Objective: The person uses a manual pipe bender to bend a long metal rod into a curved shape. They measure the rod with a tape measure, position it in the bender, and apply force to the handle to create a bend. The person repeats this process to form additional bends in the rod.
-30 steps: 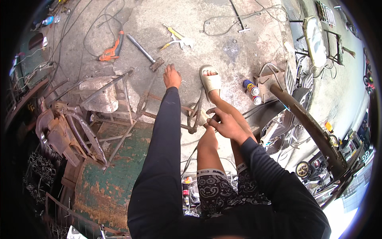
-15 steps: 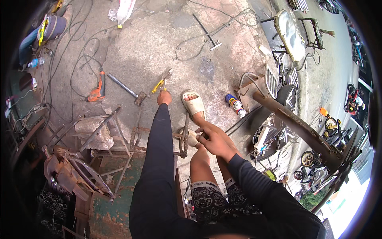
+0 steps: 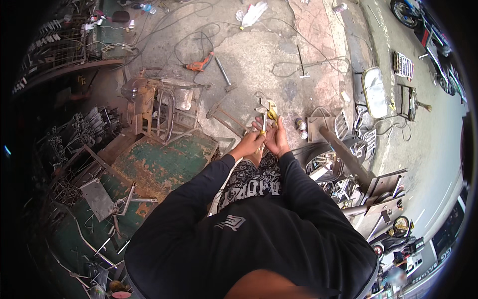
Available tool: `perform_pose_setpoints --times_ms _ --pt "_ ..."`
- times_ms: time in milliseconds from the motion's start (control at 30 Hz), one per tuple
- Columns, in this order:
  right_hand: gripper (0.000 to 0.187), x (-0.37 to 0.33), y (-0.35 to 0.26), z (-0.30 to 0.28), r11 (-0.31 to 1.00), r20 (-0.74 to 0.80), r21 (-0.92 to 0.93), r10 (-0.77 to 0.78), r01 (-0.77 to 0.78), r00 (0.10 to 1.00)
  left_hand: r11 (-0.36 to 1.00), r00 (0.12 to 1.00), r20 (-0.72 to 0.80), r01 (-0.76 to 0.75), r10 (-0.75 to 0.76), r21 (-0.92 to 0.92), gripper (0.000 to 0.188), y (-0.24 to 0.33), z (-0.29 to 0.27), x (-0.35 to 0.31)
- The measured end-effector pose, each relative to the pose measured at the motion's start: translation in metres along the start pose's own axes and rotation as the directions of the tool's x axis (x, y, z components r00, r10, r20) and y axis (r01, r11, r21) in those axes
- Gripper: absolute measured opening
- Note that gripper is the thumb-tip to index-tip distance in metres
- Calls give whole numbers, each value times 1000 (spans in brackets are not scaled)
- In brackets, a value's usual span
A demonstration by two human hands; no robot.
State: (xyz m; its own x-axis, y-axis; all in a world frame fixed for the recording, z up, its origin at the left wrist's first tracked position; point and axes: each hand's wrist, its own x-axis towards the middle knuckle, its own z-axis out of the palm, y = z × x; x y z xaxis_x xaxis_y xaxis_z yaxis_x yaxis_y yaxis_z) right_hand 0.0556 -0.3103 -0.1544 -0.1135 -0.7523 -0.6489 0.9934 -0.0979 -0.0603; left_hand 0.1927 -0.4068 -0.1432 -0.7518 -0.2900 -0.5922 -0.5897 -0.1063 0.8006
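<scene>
Okay, so nearest me are 2 bare hands meeting over the lap, with yellow-handled pliers (image 3: 272, 110) between them, the metal head pointing away from the body. I'd guess they're stiff and fairly heavy for their size, not fragile, maybe slick if the coating's greasy (can't see that from up here). Best hold is probably on the yellow handles, clear of the head and hinge. The left hand (image 3: 247, 144) has its fingers closed around a handle end, while the right hand (image 3: 278, 140) is half-open, palm up, its thumb alongside the yellow part; can't tell if it's gripping or just propping. Off to the left is a worn green board (image 3: 177, 152), and to the right of the hands are 2 spray cans (image 3: 302, 130). Further out on the concrete lie a hammer (image 3: 224, 72) and an orange drill (image 3: 200, 64), then a white plastic bag (image 3: 253, 15).
</scene>
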Motion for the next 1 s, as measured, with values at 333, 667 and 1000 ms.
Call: perform_pose_setpoints --times_ms 333,667,1000 --pt "52 -22 -33 93 843 -179 -538 -135 18 975 997 940 -339 8 -35 -80 37 68 10 -43" --pt "19 -97 -4 130 73 436 -871 -338 485 834 876 991 122 100 -47 -473 51 113 -7 -123" --pt "49 -221 -41 150 193 173 -760 -860 621 480 617 740 294 -669 605 415 46 243 -9 -122"
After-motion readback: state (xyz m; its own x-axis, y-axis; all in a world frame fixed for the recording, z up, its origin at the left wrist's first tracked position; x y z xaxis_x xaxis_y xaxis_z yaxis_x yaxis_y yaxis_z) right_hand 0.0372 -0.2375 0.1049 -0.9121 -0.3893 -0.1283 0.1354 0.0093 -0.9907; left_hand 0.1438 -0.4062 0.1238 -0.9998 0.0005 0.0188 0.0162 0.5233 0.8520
